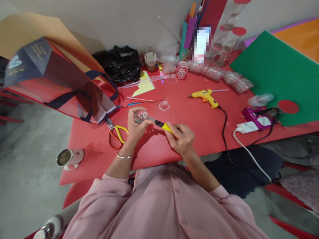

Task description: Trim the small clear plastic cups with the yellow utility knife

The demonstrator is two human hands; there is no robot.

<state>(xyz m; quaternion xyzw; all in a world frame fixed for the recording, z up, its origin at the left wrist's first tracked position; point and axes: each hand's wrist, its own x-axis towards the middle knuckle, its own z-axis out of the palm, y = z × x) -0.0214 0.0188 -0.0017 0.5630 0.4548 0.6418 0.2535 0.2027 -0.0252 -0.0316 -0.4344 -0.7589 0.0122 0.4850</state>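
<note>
My left hand (139, 128) is wrapped round a small clear plastic cup (141, 115), its end facing right. In my right hand (182, 137) is a yellow and black utility knife (167, 127), with the blade pointing left and its tip at the cup's end. Whether the blade has gone into the plastic I cannot tell. Just behind the hands a clear dome lid (164, 105) lies on the red table (159, 152). Scissors (117, 132) with one yellow and one orange handle rest left of my left hand.
A yellow glue gun (205, 96) with a black cord lies at the right. Stacked clear plastic cups (216, 71) line the back. A metal mug (68, 156) stands near the left front edge, below a large paper bag (62, 79). A purple power adapter (259, 118) sits far right.
</note>
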